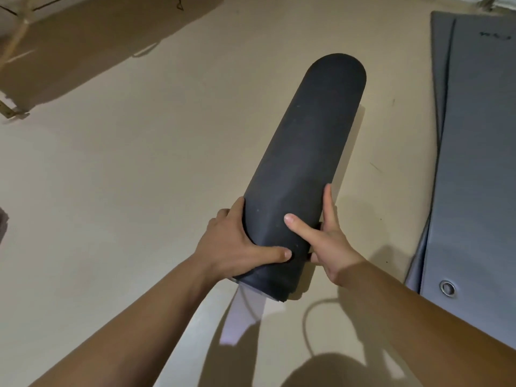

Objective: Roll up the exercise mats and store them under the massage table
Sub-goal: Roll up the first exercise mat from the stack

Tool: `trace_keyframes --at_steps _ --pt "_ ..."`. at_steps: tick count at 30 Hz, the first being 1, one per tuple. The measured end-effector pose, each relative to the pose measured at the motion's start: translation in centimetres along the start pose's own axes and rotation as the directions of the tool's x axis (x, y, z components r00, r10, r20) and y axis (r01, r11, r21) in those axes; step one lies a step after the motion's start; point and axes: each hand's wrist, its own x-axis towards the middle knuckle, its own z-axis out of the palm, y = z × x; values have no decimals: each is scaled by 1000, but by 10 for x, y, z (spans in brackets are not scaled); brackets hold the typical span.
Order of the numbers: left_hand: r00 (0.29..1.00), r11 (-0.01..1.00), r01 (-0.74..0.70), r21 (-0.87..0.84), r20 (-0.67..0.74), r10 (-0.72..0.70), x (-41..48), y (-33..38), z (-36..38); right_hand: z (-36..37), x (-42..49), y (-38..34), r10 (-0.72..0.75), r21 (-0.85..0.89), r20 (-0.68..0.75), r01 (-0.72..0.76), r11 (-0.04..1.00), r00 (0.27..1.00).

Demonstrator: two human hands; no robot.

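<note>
**Both hands clasp the near end of a rolled dark mat**

The rolled mat [301, 152] fills the middle of the frame, a dark cylinder slanting from lower centre up toward the upper right; its near end sits between the two hands, and whether the far end touches the floor [139, 177] cannot be told. The left hand [234, 241] grips the roll from the left; its thumb lies across the top, and the fingers curl round the side and under, out of sight. The right hand [332, 241] grips from the right; its thumb presses on top of the roll, one finger runs straight up along the roll's right edge, and the others tuck beneath. Along the right edge of the frame a grey mat [480, 163] lies flat, apart from the roll; a metal eyelet [447, 288] shows near its lower corner. In the upper left stands a pale furniture leg [21, 32] above a broad shadow.
</note>
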Motion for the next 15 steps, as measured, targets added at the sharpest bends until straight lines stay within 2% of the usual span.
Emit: trace_keyframes --at_steps 7,11,15 --pt "990 998 61 -11 -127 -62 0 -34 -68 86 36 -15 -71 -5 48 72 997 996" --pt "981 975 87 -206 -153 -120 -7 -56 -97 127 62 -33 -73 -55 132 81 995 989" --pt "967 935 88 -344 -197 -164 -8 -62 -88 130 73 -45 -60 -111 215 86 990 975"
